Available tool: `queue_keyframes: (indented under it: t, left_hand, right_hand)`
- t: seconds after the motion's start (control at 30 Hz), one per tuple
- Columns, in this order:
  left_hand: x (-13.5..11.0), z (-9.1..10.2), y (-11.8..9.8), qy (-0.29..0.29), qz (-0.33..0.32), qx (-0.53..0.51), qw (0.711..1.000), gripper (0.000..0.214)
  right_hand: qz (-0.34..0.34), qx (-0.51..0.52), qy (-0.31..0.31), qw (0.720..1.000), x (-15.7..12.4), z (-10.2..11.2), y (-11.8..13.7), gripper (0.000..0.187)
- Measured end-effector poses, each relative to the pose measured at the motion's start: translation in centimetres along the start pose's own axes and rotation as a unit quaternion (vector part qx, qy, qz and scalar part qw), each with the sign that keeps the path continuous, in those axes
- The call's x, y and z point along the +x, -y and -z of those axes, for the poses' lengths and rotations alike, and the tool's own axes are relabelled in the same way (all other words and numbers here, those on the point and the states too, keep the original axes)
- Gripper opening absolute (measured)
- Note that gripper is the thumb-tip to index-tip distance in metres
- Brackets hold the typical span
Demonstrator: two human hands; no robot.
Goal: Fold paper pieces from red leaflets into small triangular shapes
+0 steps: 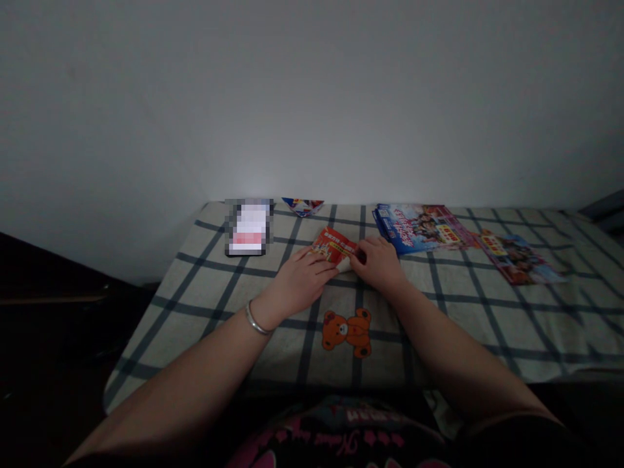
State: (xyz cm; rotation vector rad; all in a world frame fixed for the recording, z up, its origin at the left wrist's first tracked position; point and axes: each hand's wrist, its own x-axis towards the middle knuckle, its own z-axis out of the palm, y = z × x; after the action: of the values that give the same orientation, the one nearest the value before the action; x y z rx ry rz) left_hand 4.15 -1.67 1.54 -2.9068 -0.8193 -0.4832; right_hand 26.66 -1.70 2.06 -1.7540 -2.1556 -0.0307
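Note:
A red printed paper (333, 243), partly folded, lies on the checked cloth in front of me. A pale folded edge shows at its near side. My left hand (301, 279), with a silver bangle at the wrist, rests on the paper's left part with its fingers stretched out flat. At the paper's right edge, my right hand (380, 263) has its thumb and fingers pinched together on the paper. The fingers hide part of that fold.
A lit phone (248, 227) lies to the left. By the wall is a folded paper triangle (305, 207). Blue and pink flyers (414, 227) are stacked at the right, with another flyer (524, 257) beyond. A bear picture (347, 333) marks the checked tablecloth (205, 279).

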Motion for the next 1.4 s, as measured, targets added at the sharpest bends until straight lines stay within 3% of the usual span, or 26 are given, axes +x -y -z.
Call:
queue_keyframes:
  t: [0.23, 0.6, 0.97, 1.17, 1.4]
  left_hand:
    - [-0.3, -0.4, 0.4, -0.002, 0.003, -0.012, 1.0, 0.035]
    - [-0.2, -0.6, 0.5, -0.006, -0.004, -0.033, 0.999, 0.028]
    - [-0.2, -0.1, 0.6, 0.002, 0.041, -0.044, 0.998, 0.029]
    - [-0.3, -0.3, 1.3, -0.012, 0.008, -0.079, 0.997, 0.025]
    - [-0.2, -0.7, 1.0, -0.024, 0.015, -0.092, 0.995, 0.031]
  right_hand:
    - [0.01, 0.018, 0.012, 1.0, 0.0, -0.2, -0.1, 0.012]
    - [0.004, 0.074, -0.066, 0.995, 1.4, -2.0, -2.3, 0.013]
    - [0.036, 0.088, -0.022, 0.995, 1.1, -1.3, -1.7, 0.008]
    - [-0.002, 0.046, -0.009, 0.999, 0.8, -1.0, -1.0, 0.011]
    - [-0.014, 0.033, -0.009, 0.999, 1.1, -1.1, -0.5, 0.012]
